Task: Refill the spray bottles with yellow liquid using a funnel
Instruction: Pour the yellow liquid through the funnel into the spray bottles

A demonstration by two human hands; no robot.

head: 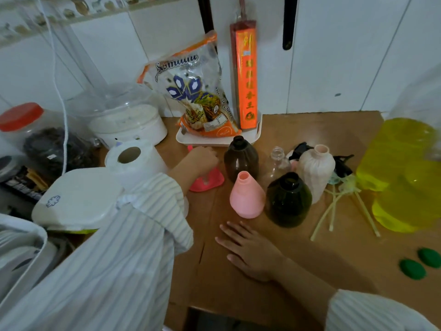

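Left hand (202, 156) is reached forward, fingers curled round the top of the pink funnel (207, 181); looks like a grip on its spout end, though the hand hides the exact contact. Funnel's wide mouth rests on the tabletop (298, 266), so its long axis stands roughly upright, a bit tilted. Right hand (248, 249) lies flat on the tabletop, fingers straight and spread, holding nothing.

Bottles sit in a cluster, all uncapped, necks up:
- brown bottle (241, 158), just right of the funnel, nearest to it
- pink bottle (247, 197), just ahead of the right hand's fingertips
- dark green bottle (287, 200), touching or nearly touching the pink one
- small clear bottle (278, 161) and pale ribbed bottle (316, 169) behind

Spray heads with dip tubes (338, 201) lie loose to the right of the cluster. Big jug of yellow liquid (401, 173) stands at the far right edge, well apart from the left hand, on the right hand's side. Two green caps (421, 263) lie near it.

Key relation: funnel to bottle necks is a short move rightward for the left hand; the brown bottle is closest. My read: funnel goes onto a neck next, right hand fetches the jug. No bottle shows yellow fill yet.
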